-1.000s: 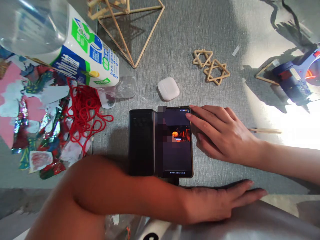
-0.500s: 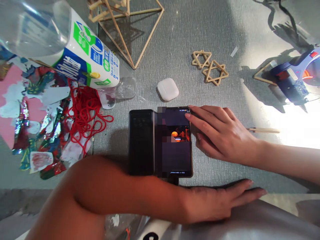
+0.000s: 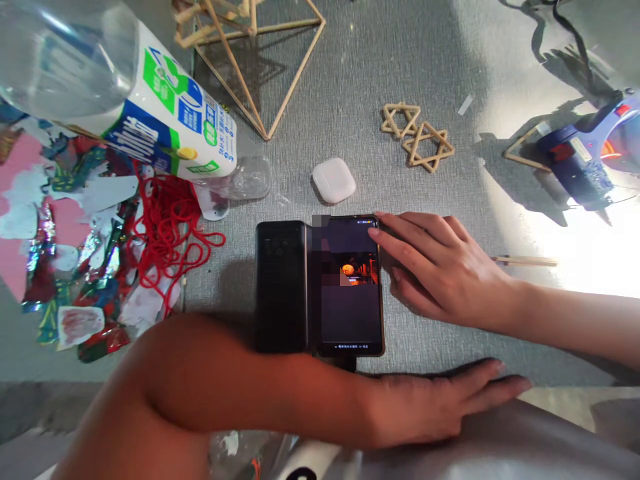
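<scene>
A phone (image 3: 351,317) with a lit dark screen and a small orange picture lies flat on the grey table, beside a black power bank (image 3: 281,287). My right hand (image 3: 437,267) rests at the phone's right edge, fingers stretched out, with fingertips touching its upper right corner. My left arm crosses in front of both devices. Past them, at the table's near edge, lies my left hand (image 3: 435,407), its fingers extended to the right and holding nothing. A white earbud case (image 3: 334,181) sits just beyond the phone.
A large plastic bottle (image 3: 170,113) lies at the upper left by red cord (image 3: 163,227) and foil scraps (image 3: 93,287). Farther back are a wooden stick frame (image 3: 295,80) and two joined stick stars (image 3: 417,137). A blue glue gun (image 3: 567,157) is at right, near thin sticks (image 3: 525,261).
The view has shifted very slightly. Both hands and the phone keep their places.
</scene>
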A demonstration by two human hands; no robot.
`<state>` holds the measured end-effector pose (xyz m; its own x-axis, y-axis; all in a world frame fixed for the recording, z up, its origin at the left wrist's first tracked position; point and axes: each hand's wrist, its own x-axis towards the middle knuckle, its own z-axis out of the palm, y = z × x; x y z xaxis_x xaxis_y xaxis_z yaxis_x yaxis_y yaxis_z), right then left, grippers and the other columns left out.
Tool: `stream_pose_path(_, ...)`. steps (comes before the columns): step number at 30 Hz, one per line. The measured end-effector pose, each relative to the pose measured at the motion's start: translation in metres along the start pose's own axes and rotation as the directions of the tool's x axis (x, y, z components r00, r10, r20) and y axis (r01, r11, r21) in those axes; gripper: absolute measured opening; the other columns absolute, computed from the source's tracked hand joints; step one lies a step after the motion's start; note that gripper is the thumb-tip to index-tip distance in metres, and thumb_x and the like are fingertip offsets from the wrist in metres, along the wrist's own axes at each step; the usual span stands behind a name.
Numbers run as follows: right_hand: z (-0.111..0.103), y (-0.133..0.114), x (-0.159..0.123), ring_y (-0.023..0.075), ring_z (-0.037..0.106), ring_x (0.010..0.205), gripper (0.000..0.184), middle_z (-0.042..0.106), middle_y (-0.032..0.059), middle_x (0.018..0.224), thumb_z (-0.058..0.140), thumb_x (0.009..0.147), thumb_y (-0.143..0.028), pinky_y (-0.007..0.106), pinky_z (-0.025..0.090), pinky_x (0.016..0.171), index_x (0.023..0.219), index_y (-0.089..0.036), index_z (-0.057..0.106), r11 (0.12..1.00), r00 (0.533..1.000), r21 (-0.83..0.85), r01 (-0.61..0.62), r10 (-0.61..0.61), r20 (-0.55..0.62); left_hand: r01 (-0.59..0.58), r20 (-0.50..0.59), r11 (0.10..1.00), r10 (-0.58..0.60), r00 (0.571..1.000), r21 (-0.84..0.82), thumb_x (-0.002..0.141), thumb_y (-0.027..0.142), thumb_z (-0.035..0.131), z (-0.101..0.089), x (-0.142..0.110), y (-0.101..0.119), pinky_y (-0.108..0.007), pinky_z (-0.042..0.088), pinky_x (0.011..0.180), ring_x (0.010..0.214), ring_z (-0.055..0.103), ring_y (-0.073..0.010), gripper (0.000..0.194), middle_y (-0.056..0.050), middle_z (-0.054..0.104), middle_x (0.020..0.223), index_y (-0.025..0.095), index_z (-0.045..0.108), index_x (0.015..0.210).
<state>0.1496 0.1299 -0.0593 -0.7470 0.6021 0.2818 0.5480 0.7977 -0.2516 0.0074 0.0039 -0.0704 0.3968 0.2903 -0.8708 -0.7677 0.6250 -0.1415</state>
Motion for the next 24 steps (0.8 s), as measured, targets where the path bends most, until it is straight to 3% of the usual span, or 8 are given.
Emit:
stream_pose_path(6,0.0,0.0,0.0,0.0374,0.062,0.14,0.062,0.059,0.0208,0.166,0.059,0.102,-0.02,0.055,0.057,0.101,0.162,-0.009,0.051,0.999,1.0,0.033,-0.01,0.01,-0.002,-0.117,0.028,0.955,0.114,0.993,0.272,0.055,0.042,0.054,0.004,0.002,-0.004,-0.05,0.065,0.096,0.143,0.064,-0.0264,0.02,0.009,0.084,0.12,0.045,0.074,0.055)
stream_pose_path(10,0.0,-0.001,0.0,0.0375,0.062,0.14,0.062,0.059,0.0203,0.166,0.058,0.103,-0.021,0.056,0.058,0.101,0.163,-0.011,0.049,1.0,1.0,0.028,-0.009,0.009,0.003,0.109,-0.116,0.994,-0.107,0.987,0.007,0.058,0.039,0.053,0.005,-0.004,-0.002,-0.049,0.068,0.094,0.149,0.062,-0.0265,0.027,0.011,0.083,0.127,0.045,0.079,0.063)
stream_pose_path(12,0.0,0.0,0.0,0.0375,0.062,0.139,0.061,0.059,0.0203,0.166,0.057,0.104,-0.021,0.056,0.058,0.101,0.163,-0.011,0.049,1.0,1.0,0.022,-0.009,0.008,0.002,0.428,-0.052,0.803,-0.49,0.87,-0.415,0.065,0.036,0.05,0.005,-0.009,0.001,-0.046,0.069,0.095,0.152,0.061,-0.028,0.038,0.009,0.072,0.151,0.04,0.085,0.079)
stream_pose_path(15,0.0,0.0,0.0,0.0374,0.063,0.137,0.058,0.06,0.0209,0.165,0.058,0.104,-0.021,0.055,0.058,0.1,0.16,-0.008,0.052,1.0,1.0,0.009,0.0,0.0,-0.006,0.598,0.299,0.108,-0.786,0.54,-0.795,0.078,0.026,0.034,0.006,-0.015,0.007,-0.049,0.066,0.106,0.156,0.058,-0.0308,0.057,0.008,0.035,0.183,0.033,0.087,0.098)
stream_pose_path(16,0.0,0.0,0.0,0.0374,0.063,0.137,0.057,0.06,0.021,0.164,0.058,0.104,-0.021,0.054,0.059,0.1,0.159,-0.007,0.052,1.0,1.0,0.004,0.003,-0.003,-0.006,0.616,0.33,0.096,-0.775,0.539,-0.782,0.078,0.023,0.033,0.006,-0.016,0.007,-0.049,0.064,0.11,0.156,0.057,-0.0297,0.057,0.009,0.036,0.182,0.034,0.087,0.095)
stream_pose_path(18,0.0,-0.001,0.0,0.0373,0.063,0.138,0.058,0.061,0.021,0.164,0.058,0.104,-0.022,0.054,0.058,0.1,0.16,-0.008,0.052,1.0,1.0,0.002,0.0,0.0,-0.001,0.714,0.314,0.542,-0.652,0.69,-0.443,0.07,0.016,0.045,0.005,-0.015,0.006,-0.045,0.054,0.123,0.159,0.053,-0.0233,0.046,0.01,0.066,0.159,0.038,0.085,0.078)
stream_pose_path(20,0.0,-0.001,0.0,0.0375,0.062,0.139,0.061,0.06,0.0206,0.164,0.058,0.104,-0.022,0.055,0.058,0.1,0.163,-0.01,0.049,1.0,1.0,0.009,-0.006,0.006,0.004,0.292,0.473,0.924,-0.378,0.796,0.248,0.059,0.01,0.053,0.004,-0.013,0.004,-0.043,0.032,0.138,0.162,0.046,-0.018,0.049,0.013,0.082,0.13,0.046,0.082,0.075)
stream_pose_path(24,-0.001,-0.001,0.0,0.0378,0.063,0.138,0.064,0.06,0.0205,0.165,0.058,0.104,-0.022,0.056,0.058,0.098,0.165,-0.012,0.046,1.0,1.0,0.016,-0.006,0.006,0.007,-0.378,0.748,0.774,-0.179,0.639,0.508,0.06,0.013,0.052,0.004,-0.01,0.001,-0.054,0.019,0.144,0.157,0.048,-0.0206,0.068,0.021,0.072,0.136,0.063,0.066,0.103)
